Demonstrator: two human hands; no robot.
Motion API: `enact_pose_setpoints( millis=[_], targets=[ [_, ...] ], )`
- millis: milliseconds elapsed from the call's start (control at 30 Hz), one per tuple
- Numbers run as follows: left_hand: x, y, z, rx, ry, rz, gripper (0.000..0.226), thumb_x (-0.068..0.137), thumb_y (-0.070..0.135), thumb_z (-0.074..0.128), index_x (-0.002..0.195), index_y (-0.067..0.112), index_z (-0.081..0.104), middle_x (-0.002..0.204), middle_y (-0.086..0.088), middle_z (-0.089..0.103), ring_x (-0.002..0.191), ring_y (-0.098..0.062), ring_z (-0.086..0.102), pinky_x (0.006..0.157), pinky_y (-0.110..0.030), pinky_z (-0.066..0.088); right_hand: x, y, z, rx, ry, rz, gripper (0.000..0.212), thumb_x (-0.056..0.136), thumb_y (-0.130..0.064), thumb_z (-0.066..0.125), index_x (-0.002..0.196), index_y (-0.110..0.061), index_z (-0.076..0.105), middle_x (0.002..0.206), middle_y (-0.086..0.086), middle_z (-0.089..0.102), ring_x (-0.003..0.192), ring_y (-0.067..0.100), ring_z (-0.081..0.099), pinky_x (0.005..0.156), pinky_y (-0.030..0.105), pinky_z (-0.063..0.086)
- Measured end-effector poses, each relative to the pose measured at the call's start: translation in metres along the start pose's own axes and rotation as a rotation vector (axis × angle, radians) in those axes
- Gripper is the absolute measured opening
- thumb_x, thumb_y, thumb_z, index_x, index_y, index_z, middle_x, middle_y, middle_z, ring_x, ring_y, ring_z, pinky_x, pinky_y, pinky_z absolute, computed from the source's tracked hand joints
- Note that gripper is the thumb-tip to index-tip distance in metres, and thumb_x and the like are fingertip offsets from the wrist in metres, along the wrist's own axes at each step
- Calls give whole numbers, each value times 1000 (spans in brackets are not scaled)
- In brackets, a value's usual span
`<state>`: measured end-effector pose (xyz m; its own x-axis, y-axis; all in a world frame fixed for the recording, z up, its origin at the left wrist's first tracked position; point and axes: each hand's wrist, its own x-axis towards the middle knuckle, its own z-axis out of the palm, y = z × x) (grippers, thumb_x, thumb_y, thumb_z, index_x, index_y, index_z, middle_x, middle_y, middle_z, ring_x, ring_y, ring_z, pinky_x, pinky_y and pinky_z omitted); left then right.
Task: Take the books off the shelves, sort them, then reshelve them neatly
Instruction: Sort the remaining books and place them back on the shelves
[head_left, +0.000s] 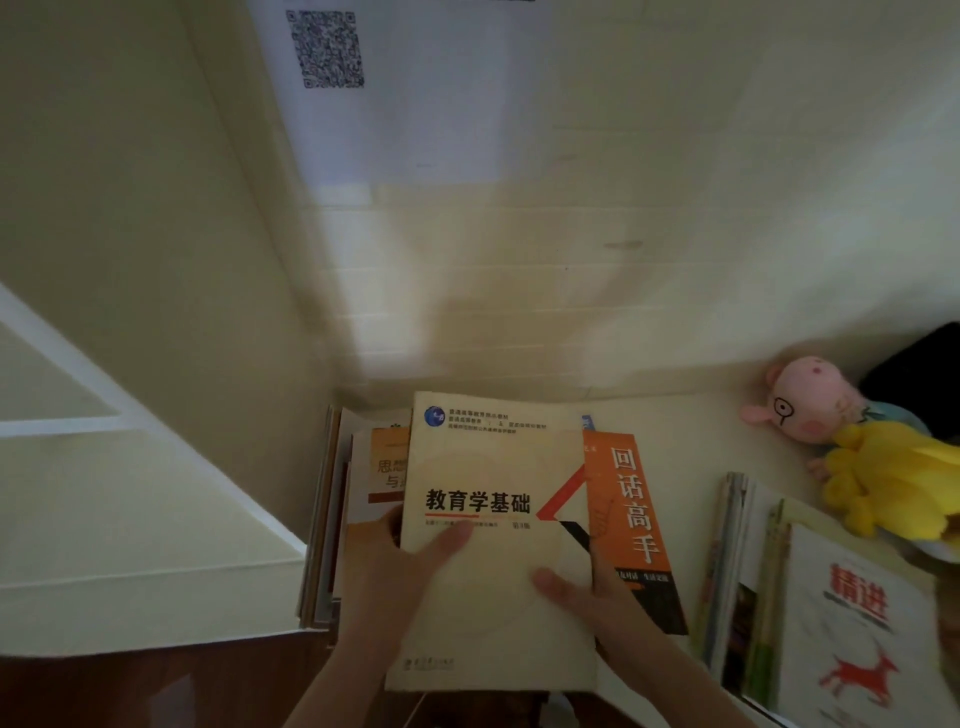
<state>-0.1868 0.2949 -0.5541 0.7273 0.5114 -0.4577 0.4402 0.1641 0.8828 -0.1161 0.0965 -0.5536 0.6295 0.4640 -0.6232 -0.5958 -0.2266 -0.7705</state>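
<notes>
A cream textbook (493, 478) with black title characters and a red triangle is held flat in both hands above a pile of books. My left hand (395, 561) grips its left edge, thumb on the cover. My right hand (587, 597) grips the lower right, thumb on the cover. Under it lies an orange-covered book (631, 509) and, to the left, a cream-and-orange book (384, 467). Further books (324, 519) stand or lean on edge at the pile's left. At the right, a white book with red characters and a red deer (857, 634) lies on a second stack.
A pink pig plush (810, 400) and a yellow plush (893, 473) lie at the right against the wall, with a dark object (919, 374) behind. A white shelf frame (104, 426) stands at the left. A sheet with a QR code (327, 49) hangs on the wall.
</notes>
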Motion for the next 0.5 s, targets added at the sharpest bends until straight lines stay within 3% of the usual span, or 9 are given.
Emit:
enact_pose_setpoints(
  millis=[67,100,233,400,500],
  targets=[
    [-9,13,11,-17,-62,47,58,66,29,79,116,19,52,91,6,71,71,-7,69,53,-17,52,-7,-9,-15,-28,-24,-65,61,69,-17,81,122,-26,53,103,-1,74,93,21,71,74,37,58],
    [-12,20,17,-9,-99,86,66,65,29,78,122,23,45,98,7,68,75,-5,68,52,-14,50,-12,-15,-25,-34,-33,-104,59,69,-15,82,120,-24,54,103,-2,74,92,19,71,73,35,58],
    [-6,49,47,62,-244,256,89,55,35,78,131,26,33,111,11,60,94,2,62,67,-15,51,-22,-37,-66,-105,1,-226,80,68,-22,85,135,-15,43,121,3,67,108,17,65,81,31,57],
    [22,48,89,82,-405,345,93,61,6,85,135,15,30,116,6,58,95,9,61,72,-12,51,-18,-40,-104,-197,118,-314,61,81,2,69,128,-25,42,113,-12,62,94,-10,63,69,8,50],
    [30,31,100,94,-457,342,111,49,29,90,140,17,26,130,-5,53,109,-4,60,83,-24,54,-8,-27,-122,-259,142,-309,51,78,-4,73,121,-23,53,111,-9,68,108,8,63,76,14,52]
  ],
)
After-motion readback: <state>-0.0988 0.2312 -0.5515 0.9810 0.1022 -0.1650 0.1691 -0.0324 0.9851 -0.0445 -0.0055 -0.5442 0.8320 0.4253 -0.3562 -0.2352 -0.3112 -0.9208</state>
